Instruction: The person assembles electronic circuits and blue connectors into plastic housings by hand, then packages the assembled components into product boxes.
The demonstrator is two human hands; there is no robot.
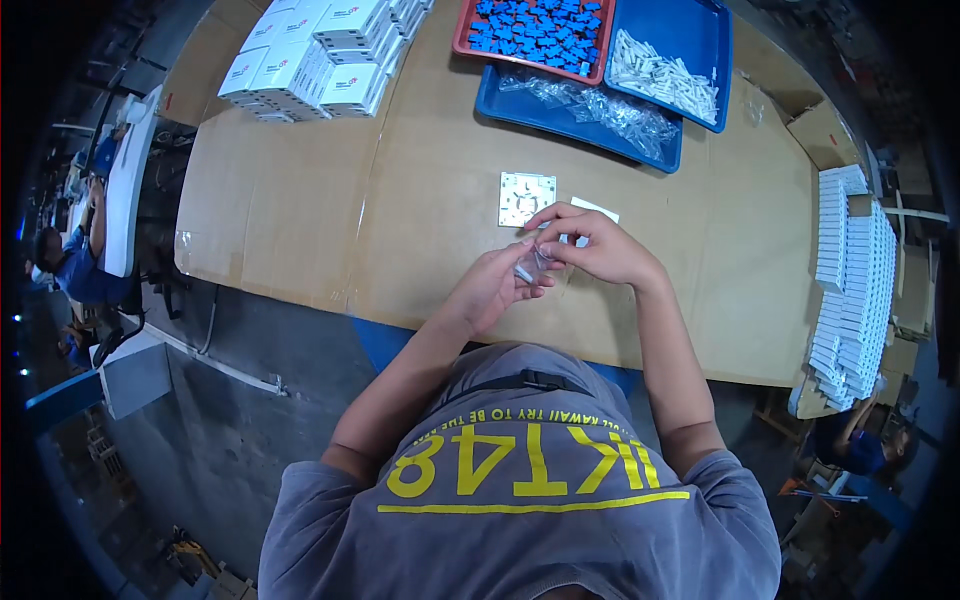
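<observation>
A small clear plastic bag (533, 262) with a white piece inside is held between my two hands, close to the table's front edge. My left hand (490, 288) grips the bag from below and the left. From the upper right, the bent fingers of my right hand (598, 245) pinch at its top. Just beyond them lies a square white plastic plate (526, 190) with a round cut-out area in its middle. Another flat white piece (597, 208) lies behind my right hand and is partly covered by it.
At the back stand a red tray (458, 38) of blue parts, a blue tray (727, 60) of white plugs and a blue tray (500, 112) of clear bags. White boxes (290, 65) are stacked back left. Stacked white pieces (850, 270) line the right side. Other people sit far off.
</observation>
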